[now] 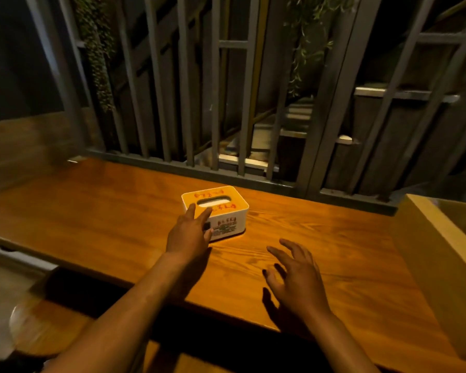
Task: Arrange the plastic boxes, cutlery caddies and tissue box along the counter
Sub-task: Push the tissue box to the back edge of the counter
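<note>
A white plastic tissue box [226,208] with red writing on its lid and a slot on top sits on the wooden counter [105,211], near the far edge. My left hand [190,232] rests against the box's near left corner, fingers spread over its lid and side. My right hand [293,275] hovers open above the counter, to the right of the box and nearer to me, holding nothing. No cutlery caddies or other plastic boxes are in view.
A grey metal railing [215,103] runs along the counter's far edge, with hanging plants behind it. A pale wooden box or partition [436,265] stands at the counter's right end. A round stool seat [43,327] shows below at the lower left.
</note>
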Action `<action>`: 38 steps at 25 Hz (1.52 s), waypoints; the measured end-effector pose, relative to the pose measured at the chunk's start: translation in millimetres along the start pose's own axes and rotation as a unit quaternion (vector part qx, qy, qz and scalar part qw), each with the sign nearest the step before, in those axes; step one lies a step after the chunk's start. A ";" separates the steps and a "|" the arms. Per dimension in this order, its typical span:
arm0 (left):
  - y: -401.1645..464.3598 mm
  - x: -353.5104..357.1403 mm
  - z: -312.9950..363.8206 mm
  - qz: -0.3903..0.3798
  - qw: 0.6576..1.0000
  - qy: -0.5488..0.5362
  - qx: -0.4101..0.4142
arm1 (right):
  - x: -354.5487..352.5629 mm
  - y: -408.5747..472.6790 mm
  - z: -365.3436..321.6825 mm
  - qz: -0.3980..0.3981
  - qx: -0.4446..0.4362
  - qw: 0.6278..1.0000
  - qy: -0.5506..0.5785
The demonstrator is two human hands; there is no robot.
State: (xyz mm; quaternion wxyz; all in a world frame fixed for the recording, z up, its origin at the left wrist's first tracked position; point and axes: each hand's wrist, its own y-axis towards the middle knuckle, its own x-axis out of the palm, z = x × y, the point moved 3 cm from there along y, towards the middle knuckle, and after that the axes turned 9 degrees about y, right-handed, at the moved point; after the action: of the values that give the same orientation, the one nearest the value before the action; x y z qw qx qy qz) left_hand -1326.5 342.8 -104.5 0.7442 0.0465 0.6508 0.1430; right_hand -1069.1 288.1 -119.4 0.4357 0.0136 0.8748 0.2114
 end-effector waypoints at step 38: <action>-115.9 11.3 316.8 0.015 0.972 0.026 0.233 | -182.2 -38.2 112.5 -0.087 0.111 0.951 -0.274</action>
State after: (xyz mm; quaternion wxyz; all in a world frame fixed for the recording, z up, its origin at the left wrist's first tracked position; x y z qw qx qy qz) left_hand -996.6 272.3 -97.8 0.6934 0.2252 0.6844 -0.0004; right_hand -863.7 255.8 -55.9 0.6714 0.0429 0.7372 0.0622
